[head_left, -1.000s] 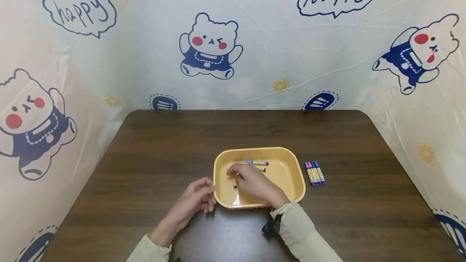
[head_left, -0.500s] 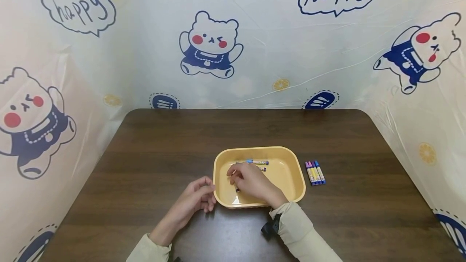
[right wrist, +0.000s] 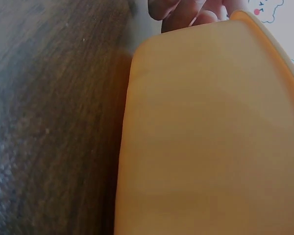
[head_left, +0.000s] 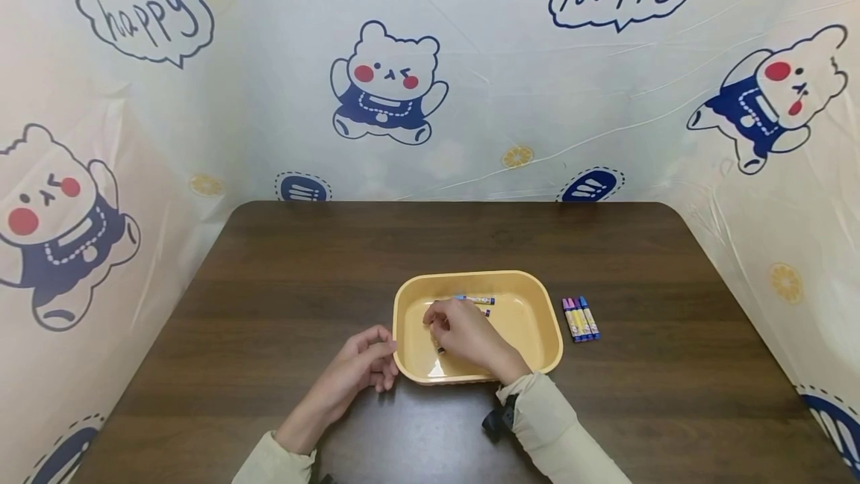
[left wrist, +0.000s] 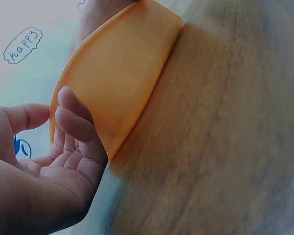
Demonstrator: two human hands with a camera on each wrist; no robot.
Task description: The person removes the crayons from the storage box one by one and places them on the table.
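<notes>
In the head view my right hand (head_left: 465,329) is down inside the yellow tray (head_left: 527,331), fingers bent. They grip a crayon (head_left: 440,350) whose dark end shows below them; my fingertips are hidden. A crayon with a light blue tip (head_left: 478,300) lies behind that hand, and parts of other crayons show beside it. My left hand (head_left: 366,362) is at the tray's left end, thumb at the rim. In the left wrist view its loosely bent fingers (left wrist: 74,125) are right at the tray's outer wall (left wrist: 115,73).
Several crayons (head_left: 581,320), with pink, purple and blue tips, lie side by side on the brown table (head_left: 322,260) to the right of the tray. A white sheet with printed bears (head_left: 386,88) stands behind and at both sides of the table.
My right fingers have shifted slightly right, and the near end of the crayon under them has moved right and toward me. My left hand has stayed in place.
</notes>
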